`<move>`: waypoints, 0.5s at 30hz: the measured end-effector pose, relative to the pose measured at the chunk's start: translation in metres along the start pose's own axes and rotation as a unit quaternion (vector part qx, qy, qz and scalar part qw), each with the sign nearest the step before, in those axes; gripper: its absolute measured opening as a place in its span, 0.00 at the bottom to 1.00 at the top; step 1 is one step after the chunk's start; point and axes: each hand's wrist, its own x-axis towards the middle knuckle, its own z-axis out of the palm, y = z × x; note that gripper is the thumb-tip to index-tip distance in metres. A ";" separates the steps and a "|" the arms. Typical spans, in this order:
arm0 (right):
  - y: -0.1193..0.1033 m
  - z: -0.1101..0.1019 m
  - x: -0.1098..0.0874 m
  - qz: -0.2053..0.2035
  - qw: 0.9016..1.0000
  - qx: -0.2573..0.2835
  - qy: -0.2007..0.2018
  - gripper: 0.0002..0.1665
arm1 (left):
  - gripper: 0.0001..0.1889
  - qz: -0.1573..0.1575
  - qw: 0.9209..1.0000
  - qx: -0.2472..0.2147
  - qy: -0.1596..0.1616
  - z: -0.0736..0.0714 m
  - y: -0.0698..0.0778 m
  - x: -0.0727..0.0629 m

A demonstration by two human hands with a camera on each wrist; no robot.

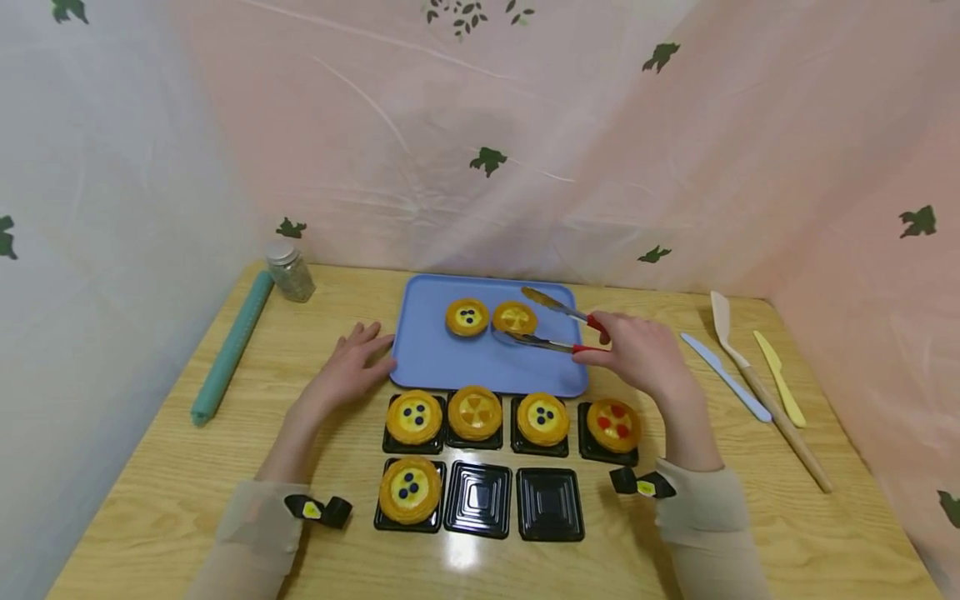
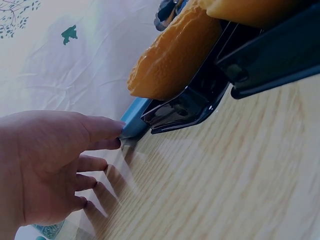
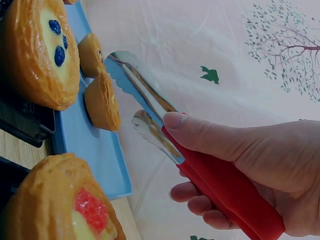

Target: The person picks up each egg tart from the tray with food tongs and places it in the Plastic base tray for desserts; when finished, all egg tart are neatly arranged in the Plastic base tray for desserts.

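Note:
My right hand [image 1: 647, 354] grips metal tongs [image 3: 215, 185] by their red handles. The tongs' arms are spread over a blue tray [image 1: 465, 367]. In the head view their tips appear on both sides of a fruit-topped tart [image 1: 514, 317]; whether they touch it I cannot tell. Left of that tart lies a blueberry tart [image 1: 467, 317]. My left hand [image 1: 347, 368] touches the tray's left edge with its thumb, the other fingers extended on the table.
In front of the tray, several tarts sit in black square holders, one a red-topped tart [image 1: 613, 423]. Two holders [image 1: 477, 500] hold nothing. A teal rolling pin [image 1: 234, 350] and jar [image 1: 290, 273] are at left; a spatula [image 1: 772, 400], blue knife [image 1: 726, 377] and yellow knife [image 1: 780, 379] at right.

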 end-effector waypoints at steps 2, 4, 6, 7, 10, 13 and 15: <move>0.000 0.001 0.000 0.004 1.000 -0.003 -0.001 0.33 | 0.29 0.000 1.000 0.000 0.000 0.000 0.000 0.000; 0.000 0.002 0.000 0.010 1.000 -0.005 -0.002 0.34 | 0.29 -0.001 1.000 0.001 0.000 0.001 -0.001 0.000; 0.001 0.002 0.000 0.013 1.000 -0.007 -0.003 0.34 | 0.29 -0.003 1.000 0.002 -0.001 0.001 -0.001 0.001; 0.001 0.003 0.000 0.013 1.000 -0.007 -0.003 0.34 | 0.29 -0.003 1.000 0.002 -0.001 0.002 -0.002 0.001; 0.001 0.004 0.001 0.015 1.000 -0.011 -0.004 0.33 | 0.29 -0.005 1.000 0.001 -0.001 0.002 -0.002 0.001; 0.001 0.006 0.002 0.016 1.000 -0.014 -0.006 0.32 | 0.30 -0.004 1.000 0.000 -0.001 0.003 -0.002 0.001; 0.002 0.007 0.002 0.016 1.000 -0.015 -0.008 0.31 | 0.30 -0.003 1.000 0.001 -0.001 0.003 -0.002 0.001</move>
